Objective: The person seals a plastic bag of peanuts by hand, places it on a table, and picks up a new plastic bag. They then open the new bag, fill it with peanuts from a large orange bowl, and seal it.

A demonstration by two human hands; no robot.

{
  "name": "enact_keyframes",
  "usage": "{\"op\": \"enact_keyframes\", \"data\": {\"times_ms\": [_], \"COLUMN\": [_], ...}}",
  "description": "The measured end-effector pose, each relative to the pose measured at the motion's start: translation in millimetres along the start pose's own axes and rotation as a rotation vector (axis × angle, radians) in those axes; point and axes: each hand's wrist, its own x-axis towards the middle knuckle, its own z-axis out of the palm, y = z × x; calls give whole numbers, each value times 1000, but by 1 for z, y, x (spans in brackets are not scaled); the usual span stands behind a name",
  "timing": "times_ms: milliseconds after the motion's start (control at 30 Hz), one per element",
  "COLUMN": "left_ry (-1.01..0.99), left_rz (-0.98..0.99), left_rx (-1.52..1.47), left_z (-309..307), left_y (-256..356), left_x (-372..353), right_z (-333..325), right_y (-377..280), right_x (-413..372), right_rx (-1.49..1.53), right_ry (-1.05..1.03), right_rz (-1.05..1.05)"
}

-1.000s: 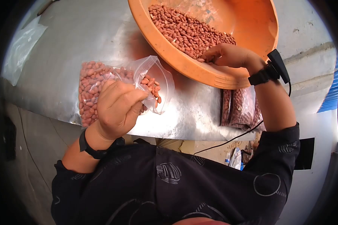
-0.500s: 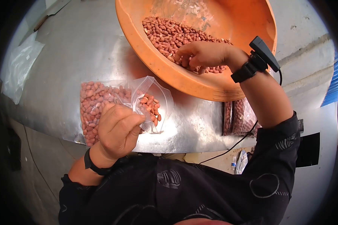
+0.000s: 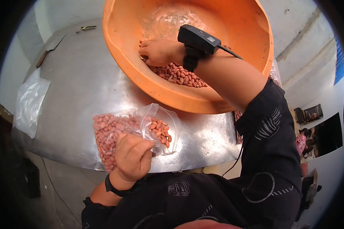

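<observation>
My left hand [image 3: 133, 156] pinches the bag [image 3: 111, 133] mouth open at 7 o'clock on the table [image 3: 76, 87]. My right hand [image 3: 158, 52] is dug into the peanuts [image 3: 179, 74] in the bowl [image 3: 141, 82] at 12, can't tell if its fingers are closed. I'd cup a modest scoop, bag mouth held wide

Bright, even daylight fills the scene, and the orange basin [image 3: 237, 26] glows strongly, with a pale sheen high on its inner wall. Just below and left of the basin the metal tabletop [image 3: 76, 80] throws back soft glare and an orange tint, and a dim shadow lies under the basin's rim. Fisheye bending curves everything far from the basin, a black vignette rings the frame, and focus is fairly sharp throughout.
</observation>
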Motion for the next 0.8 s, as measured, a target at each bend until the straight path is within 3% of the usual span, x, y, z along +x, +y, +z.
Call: {"op": "enact_keyframes", "data": {"times_ms": [133,300,433,533,633,800], "left_ry": [2,1,7,6,12,9], "left_rz": [-9,-10,-3,-6,-13,-21], "left_rx": [-15,-12,-12,-14,-5,6], "left_z": [-1,-2,-2,-2,-2,-2], "left_y": [0,1,1,1,2,2], "left_x": [0,0,0,0,-1,-2], "right_z": [-18,-5,-43,-48,-24,-10], "right_y": [9,57,56,71,83,51], "right_x": [-20,-68,-104,-126,-133,-132], "right_rx": [32,62,234,407,342,230], "right_ry": [-160,-184,-405,-240,-264,-338], "right_rz": [93,8,304,404,414,443]}}
